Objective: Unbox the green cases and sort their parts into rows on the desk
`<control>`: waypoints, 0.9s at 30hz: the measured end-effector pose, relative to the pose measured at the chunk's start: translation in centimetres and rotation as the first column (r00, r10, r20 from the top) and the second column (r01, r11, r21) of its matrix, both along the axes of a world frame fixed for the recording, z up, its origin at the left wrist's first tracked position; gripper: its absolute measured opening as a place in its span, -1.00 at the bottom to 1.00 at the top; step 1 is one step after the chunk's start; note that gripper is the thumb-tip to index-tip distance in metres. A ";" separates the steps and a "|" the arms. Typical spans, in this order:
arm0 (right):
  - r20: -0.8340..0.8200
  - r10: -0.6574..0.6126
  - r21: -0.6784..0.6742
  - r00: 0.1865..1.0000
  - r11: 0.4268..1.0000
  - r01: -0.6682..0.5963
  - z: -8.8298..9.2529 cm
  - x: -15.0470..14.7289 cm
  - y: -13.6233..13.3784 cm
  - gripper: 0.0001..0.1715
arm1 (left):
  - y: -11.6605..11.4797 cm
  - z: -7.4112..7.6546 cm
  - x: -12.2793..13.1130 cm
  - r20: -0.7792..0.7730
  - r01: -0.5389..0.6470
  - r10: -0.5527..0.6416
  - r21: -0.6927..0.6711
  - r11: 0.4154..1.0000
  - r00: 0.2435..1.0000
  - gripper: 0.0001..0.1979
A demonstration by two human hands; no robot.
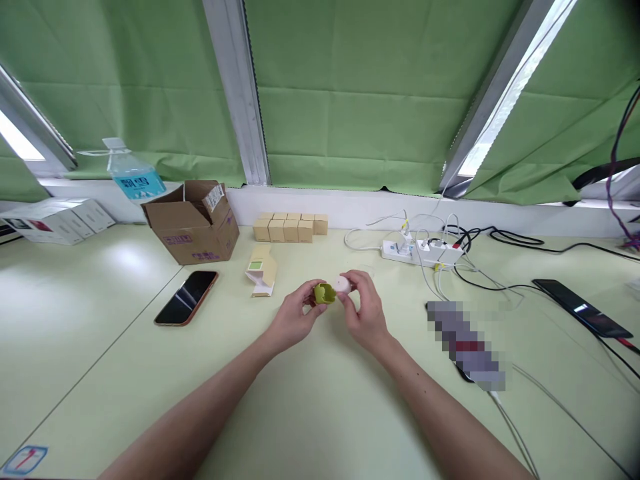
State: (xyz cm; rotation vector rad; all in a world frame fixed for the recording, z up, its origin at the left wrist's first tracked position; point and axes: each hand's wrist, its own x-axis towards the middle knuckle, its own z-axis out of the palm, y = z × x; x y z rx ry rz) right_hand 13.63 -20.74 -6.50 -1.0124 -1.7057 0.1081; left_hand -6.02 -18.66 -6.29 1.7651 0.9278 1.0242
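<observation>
1 green cup (324, 293) is gripped by left hand (296, 313); right hand (366, 312) pinches pale piece (342, 285).

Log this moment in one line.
left hand: holds green hollow piece; right hand: holds whitish round piece; small box: on table, beyond left hand

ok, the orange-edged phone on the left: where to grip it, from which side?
Probably across the long edges at mid-length, from above and the near end. The phone lies flat, screen up, narrowest across those edges, and the cardboard box stands beyond its far end.
</observation>
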 end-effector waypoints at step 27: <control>0.715 -0.233 -0.076 0.660 0.911 0.405 0.7 1.6 7.7 -0.61 | 1.5 -1.1 -0.6 0.075 -0.168 0.167 0.009 0.986 0.983 -0.55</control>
